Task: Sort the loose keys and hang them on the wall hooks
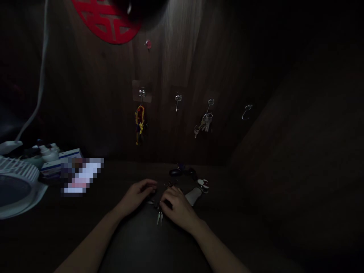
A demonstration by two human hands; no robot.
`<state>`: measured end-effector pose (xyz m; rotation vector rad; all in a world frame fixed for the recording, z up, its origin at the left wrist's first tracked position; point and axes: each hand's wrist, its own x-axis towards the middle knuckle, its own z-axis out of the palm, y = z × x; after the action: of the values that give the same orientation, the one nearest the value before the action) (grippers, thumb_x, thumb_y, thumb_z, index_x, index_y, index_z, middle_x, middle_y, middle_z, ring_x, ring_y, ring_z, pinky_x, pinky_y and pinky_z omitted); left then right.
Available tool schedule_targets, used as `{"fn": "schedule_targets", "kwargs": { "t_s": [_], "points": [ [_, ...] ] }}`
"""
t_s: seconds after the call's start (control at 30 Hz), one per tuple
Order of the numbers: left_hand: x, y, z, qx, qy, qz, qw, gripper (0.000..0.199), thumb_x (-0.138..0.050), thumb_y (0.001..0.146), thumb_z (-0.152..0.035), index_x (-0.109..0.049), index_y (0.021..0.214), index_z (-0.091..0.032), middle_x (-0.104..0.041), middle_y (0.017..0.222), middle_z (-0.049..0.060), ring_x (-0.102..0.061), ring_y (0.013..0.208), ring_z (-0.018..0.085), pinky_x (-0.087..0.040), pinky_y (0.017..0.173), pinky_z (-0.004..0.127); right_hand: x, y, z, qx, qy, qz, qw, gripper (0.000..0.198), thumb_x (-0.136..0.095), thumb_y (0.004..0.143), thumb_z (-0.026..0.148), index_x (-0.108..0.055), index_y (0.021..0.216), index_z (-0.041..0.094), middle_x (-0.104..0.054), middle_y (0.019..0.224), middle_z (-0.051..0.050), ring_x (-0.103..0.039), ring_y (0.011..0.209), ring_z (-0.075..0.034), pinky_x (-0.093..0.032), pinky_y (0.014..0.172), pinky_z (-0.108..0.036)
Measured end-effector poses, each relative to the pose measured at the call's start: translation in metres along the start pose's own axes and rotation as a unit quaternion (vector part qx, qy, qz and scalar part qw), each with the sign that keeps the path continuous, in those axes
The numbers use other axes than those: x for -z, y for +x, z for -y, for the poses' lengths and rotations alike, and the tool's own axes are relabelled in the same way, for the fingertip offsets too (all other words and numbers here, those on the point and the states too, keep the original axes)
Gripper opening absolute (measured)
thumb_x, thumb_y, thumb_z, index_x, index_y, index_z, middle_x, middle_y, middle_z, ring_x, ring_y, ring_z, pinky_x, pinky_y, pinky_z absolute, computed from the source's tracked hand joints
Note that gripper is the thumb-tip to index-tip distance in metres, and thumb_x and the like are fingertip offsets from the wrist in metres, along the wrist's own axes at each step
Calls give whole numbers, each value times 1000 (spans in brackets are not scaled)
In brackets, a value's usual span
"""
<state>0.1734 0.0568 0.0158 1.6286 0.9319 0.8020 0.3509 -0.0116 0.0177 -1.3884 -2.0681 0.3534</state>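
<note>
On the dark wooden surface, my right hand [178,207] is closed, thumb and fingertips together at the top of a small bunch of keys [159,217]. The keys point down toward me, and the part between my fingers is hidden. Just left of the bunch, my left hand [139,196] has its fingers bent and apart from the thumb, with nothing seen in it. Behind my right hand lie a grey flat key fob [193,196], a white round tag [203,184] and a dark object [182,172], too dim to make out.
Metal hooks line the wooden back panel. A yellow-and-red cord keychain [140,119] hangs on the leftmost, another key bunch [206,122] farther right; a bare hook [178,101] is between them. At left stand a white fan [17,185], boxes [51,168] and bottles [49,153].
</note>
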Motion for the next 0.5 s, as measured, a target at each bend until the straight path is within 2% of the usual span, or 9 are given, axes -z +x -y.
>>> {"fn": "schedule_targets", "kwargs": {
  "t_s": [0.1,0.23,0.4,0.5],
  "points": [
    [-3,-5,-6,-25,36,46,998,24,-56,80,-33,-69,98,-24,-72,101,1,-62,99,21,-44,89,29,1,1,-3,-47,103,-23,993,12,-47,87,23,-55,77,22,-59,71,2,-56,69,-14,-40,66,-25],
    [-7,-10,-13,-39,58,107,992,27,-53,84,-33,-67,104,-24,-73,100,0,-64,96,20,-45,86,27,-1,1,-8,-115,216,-60,968,17,-44,89,34,-51,78,23,-56,64,4,-56,61,-13,-40,59,-23],
    [-10,-11,-17,-36,29,101,994,29,-62,76,-23,-67,104,-24,-72,104,0,-63,99,21,-43,89,27,-3,6,-10,-151,284,-91,942,23,-48,86,43,-50,75,22,-52,61,4,-53,58,-13,-39,54,-23],
    [-11,-10,-19,-34,25,90,995,24,-57,79,-26,-69,101,-23,-73,99,1,-63,95,22,-44,88,29,-5,9,-9,-195,373,-85,903,26,-50,83,48,-48,77,23,-52,59,5,-54,51,-13,-40,48,-23]
  ]
}}
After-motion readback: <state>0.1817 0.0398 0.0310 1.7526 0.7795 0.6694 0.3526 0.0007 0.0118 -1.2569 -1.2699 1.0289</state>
